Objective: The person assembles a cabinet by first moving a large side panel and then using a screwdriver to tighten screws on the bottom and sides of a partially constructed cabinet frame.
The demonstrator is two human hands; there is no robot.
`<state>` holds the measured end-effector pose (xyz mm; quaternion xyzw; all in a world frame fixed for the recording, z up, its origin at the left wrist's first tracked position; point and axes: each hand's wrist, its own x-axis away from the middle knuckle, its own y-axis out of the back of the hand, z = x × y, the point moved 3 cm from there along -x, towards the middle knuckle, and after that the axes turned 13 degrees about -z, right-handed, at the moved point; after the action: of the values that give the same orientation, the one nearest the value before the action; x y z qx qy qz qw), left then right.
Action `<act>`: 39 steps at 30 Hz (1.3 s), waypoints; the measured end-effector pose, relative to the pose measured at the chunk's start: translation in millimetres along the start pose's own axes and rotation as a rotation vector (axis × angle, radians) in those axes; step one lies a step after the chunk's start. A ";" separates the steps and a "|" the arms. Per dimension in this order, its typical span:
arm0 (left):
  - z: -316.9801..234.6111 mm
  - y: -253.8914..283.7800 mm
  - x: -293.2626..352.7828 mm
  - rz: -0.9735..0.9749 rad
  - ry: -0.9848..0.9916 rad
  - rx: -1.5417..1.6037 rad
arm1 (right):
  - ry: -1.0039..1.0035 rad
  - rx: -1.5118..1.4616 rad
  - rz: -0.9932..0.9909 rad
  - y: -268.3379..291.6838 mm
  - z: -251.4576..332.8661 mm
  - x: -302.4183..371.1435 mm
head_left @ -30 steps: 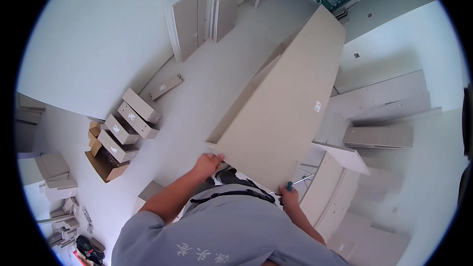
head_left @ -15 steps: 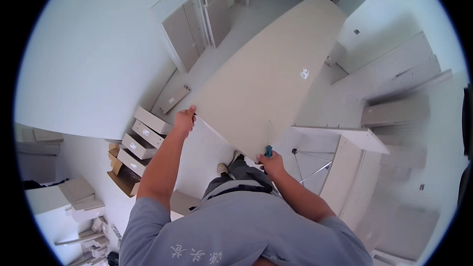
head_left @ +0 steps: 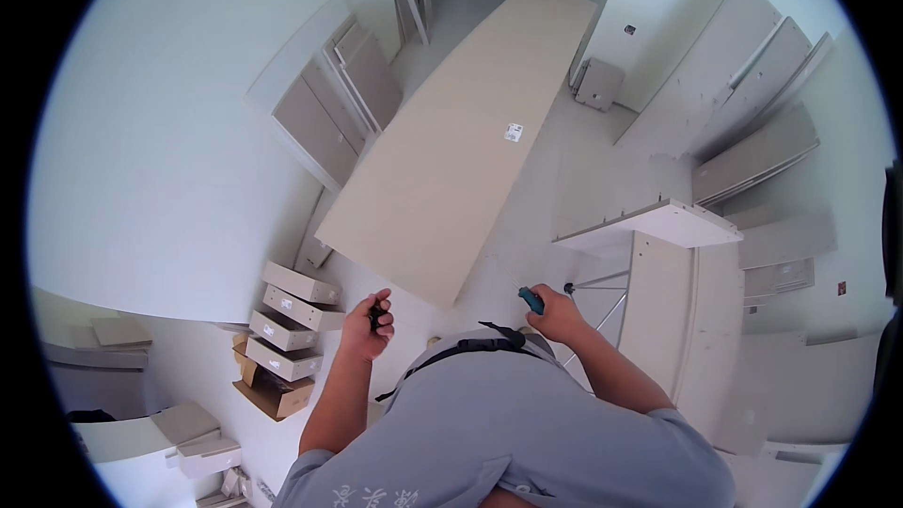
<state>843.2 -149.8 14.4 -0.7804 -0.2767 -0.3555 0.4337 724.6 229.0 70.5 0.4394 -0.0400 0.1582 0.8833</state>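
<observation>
A long beige board (head_left: 442, 146) with a small white label (head_left: 514, 133) stretches away in front of me, its near edge just beyond my hands and touched by neither. My left hand (head_left: 367, 327) is closed around a small black object (head_left: 378, 313), whose kind I cannot make out. In my right hand (head_left: 559, 316) is a screwdriver (head_left: 531, 299) with a teal handle; its thin shaft points away and is barely visible against the pale floor.
Several drawer-like boxes (head_left: 282, 362) are stacked at left above an open cardboard box (head_left: 273, 397). To the right stands a partly built pale cabinet frame (head_left: 658, 301) beside a metal-legged stand (head_left: 602, 287). Panels (head_left: 701, 61) lean on the right wall, others (head_left: 320, 118) on the left.
Both hands have come off the board's near edge and drawn back toward my body. The board now lies farther away. The screwdriver stays in my right hand.
</observation>
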 end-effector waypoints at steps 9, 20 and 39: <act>119.5 -134.1 26.0 0.147 -0.021 -0.108 | 0.414 -0.218 0.078 102.9 -39.4 4.1; 202.5 -220.6 32.5 0.026 -0.078 -0.273 | 0.394 -0.358 0.138 145.7 -136.8 11.9; 223.8 -299.5 38.4 0.080 -0.151 -0.212 | 0.216 -0.742 0.053 122.7 -164.4 16.5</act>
<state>714.8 191.4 105.7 -0.8567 -0.2381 -0.3055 0.3406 690.3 432.0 67.2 0.0697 -0.0125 0.2009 0.9771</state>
